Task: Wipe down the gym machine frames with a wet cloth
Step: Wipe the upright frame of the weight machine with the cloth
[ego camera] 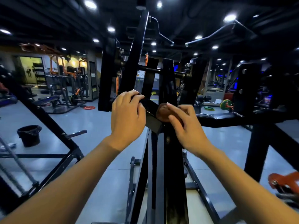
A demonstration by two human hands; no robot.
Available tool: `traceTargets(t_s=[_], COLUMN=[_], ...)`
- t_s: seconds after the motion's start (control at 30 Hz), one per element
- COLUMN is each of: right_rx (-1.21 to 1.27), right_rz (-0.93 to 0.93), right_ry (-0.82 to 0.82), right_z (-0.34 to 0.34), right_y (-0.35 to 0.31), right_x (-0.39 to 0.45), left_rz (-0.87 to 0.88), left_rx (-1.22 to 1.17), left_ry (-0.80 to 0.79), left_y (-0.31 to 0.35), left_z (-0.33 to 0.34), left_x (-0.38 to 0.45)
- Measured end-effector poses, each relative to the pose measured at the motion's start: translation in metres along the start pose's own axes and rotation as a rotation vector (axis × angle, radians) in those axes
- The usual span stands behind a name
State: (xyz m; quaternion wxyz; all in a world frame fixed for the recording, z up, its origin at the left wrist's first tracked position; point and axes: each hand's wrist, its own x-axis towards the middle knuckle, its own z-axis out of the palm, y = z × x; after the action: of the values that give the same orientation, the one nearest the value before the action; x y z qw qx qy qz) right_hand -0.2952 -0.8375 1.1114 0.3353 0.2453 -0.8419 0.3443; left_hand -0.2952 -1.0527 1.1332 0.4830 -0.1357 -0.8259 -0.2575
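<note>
A black gym machine frame rises straight ahead of me, with a short slanted black bar jutting from its upright at chest height. My left hand grips the upper end of that bar, fingers curled over it. My right hand holds a small bunched brown cloth against the upright, right beside the bar's lower end. Most of the cloth is hidden under my fingers.
A black bucket lined with a bag stands on the grey floor at left. Slanted black frame bars run at left and a crossbeam at right. Handles hang overhead. An orange part sits at lower right.
</note>
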Motion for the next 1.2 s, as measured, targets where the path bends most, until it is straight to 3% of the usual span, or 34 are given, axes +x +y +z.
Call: traceTargets(t_s=[0.1, 0.23, 0.43, 0.6, 0.73, 0.97, 1.2], right_rx=[-0.025, -0.055, -0.302, 0.035, -0.008, -0.261, -0.363], right_rz=[0.069, 0.113, 0.078, 0.202, 0.242, 0.089, -0.011], right_ry=[0.032, 0.089, 0.058, 0.223, 0.292, 0.123, 0.082], right_z=[0.001, 0.009, -0.002, -0.010, -0.020, -0.010, -0.018], right_y=[0.006, 0.009, 0.011, 0.009, 0.006, 0.003, 0.000], right_x=[0.038, 0.026, 0.001, 0.024, 0.051, 0.056, 0.024], left_rz=[0.108, 0.188, 0.229, 0.252, 0.264, 0.274, 0.252], left_rx=[0.015, 0.040, 0.130, 0.107, 0.095, 0.118, 0.142], left_ry=[-0.025, -0.062, 0.084, 0.121, 0.131, 0.138, 0.182], left_y=[0.003, 0.003, 0.005, 0.000, -0.001, 0.001, 0.006], left_z=[0.008, 0.028, 0.045, 0.051, 0.054, 0.054, 0.054], left_x=[0.020, 0.044, 0.050, 0.049, 0.048, 0.049, 0.047])
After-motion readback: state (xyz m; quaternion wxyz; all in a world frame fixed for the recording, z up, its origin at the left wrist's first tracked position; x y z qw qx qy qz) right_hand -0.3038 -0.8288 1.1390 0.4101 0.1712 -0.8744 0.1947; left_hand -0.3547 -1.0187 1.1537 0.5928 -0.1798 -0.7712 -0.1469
